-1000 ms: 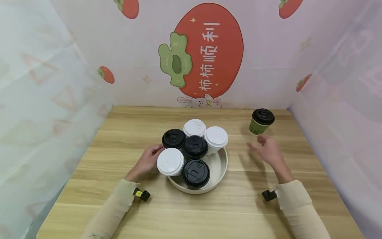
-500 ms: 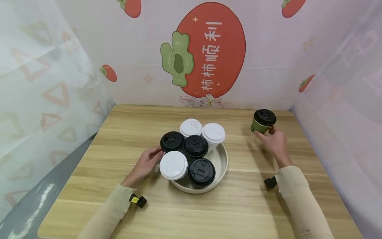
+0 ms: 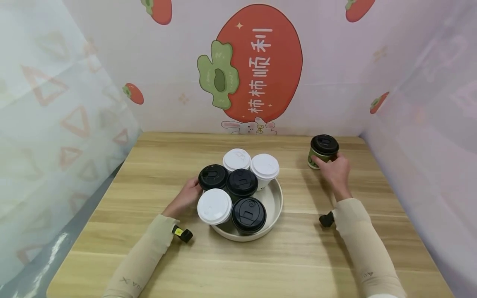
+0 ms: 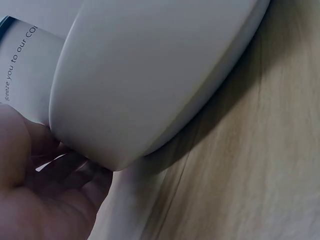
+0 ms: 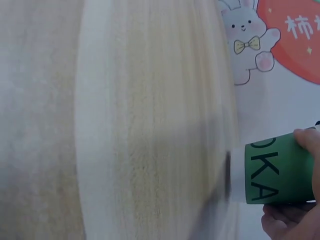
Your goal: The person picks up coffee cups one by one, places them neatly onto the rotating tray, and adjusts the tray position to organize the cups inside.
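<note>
At the back right, my right hand [image 3: 335,169] grips a green paper cup [image 5: 277,172] with a black lid, thumb on the near side. The cup looks upright; whether its base touches the table I cannot tell. My left hand [image 3: 188,194] holds the left edge of a round cream tray [image 3: 276,203]. In the left wrist view its thumb lies by the rim and its fingers [image 4: 75,175] against the outer wall. Crowded in the tray stand several lidded cups, among them a black-lidded cup [image 3: 213,177] and a white-lidded cup [image 3: 214,206] closest to that hand.
Everything stands on a wooden table [image 3: 238,269]. A printed cloth wall [image 3: 167,62] closes off the back, with hanging cloth on both sides. More cups, such as a white-lidded cup [image 3: 265,166], rise above the tray's rim.
My right hand has reached the green cup and closed round it; the cup has shifted slightly left. My left hand stays at the tray, and the cups in it have shifted a little.
</note>
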The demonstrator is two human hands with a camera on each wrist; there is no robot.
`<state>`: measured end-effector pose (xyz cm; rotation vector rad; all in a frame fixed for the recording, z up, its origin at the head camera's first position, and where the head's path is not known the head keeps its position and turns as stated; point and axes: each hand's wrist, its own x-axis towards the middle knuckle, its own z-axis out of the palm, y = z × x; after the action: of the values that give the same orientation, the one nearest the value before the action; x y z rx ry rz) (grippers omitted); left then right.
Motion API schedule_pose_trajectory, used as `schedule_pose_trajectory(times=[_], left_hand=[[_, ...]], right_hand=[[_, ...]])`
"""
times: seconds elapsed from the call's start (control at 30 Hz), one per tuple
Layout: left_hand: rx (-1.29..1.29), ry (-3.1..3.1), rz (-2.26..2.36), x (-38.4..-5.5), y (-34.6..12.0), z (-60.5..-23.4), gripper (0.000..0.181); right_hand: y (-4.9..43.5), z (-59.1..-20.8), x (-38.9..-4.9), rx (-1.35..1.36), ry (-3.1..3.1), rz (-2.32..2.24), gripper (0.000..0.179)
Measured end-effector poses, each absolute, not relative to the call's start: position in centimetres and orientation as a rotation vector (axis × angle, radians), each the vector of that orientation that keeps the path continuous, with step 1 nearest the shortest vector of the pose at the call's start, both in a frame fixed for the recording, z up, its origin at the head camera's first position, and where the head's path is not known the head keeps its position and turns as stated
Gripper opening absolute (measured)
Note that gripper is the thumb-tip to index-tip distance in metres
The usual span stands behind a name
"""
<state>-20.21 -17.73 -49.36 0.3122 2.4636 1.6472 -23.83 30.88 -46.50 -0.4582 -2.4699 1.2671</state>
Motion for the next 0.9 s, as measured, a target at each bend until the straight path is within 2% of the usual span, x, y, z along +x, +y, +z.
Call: schedule_pose_trajectory(times=[0.1, 0.33, 0.6, 0.9], left_hand=[[0.304, 2.443, 1.691, -20.0, -17.8, -49.6, 0.037], [0.271, 2.389, 1.736, -19.4, -18.0, -49.6, 0.032], [0.269, 2.422, 1.748, -18.1, -18.5, -49.6, 0.032], [0.268, 2.445, 1.724, -17.4, -18.7, -49.7, 0.032]], right_hand=[[30.5, -46.2, -23.1, -0.392, -2.482, 1.244, 0.069], [29.8, -43.8, -20.0, -0.242, -2.507, 1.348, 0.071], [27.2, -41.5, -16.0, -0.045, -2.558, 1.418, 0.06], [23.6, -42.2, -14.0, 0.154, -2.58, 1.525, 0.061]])
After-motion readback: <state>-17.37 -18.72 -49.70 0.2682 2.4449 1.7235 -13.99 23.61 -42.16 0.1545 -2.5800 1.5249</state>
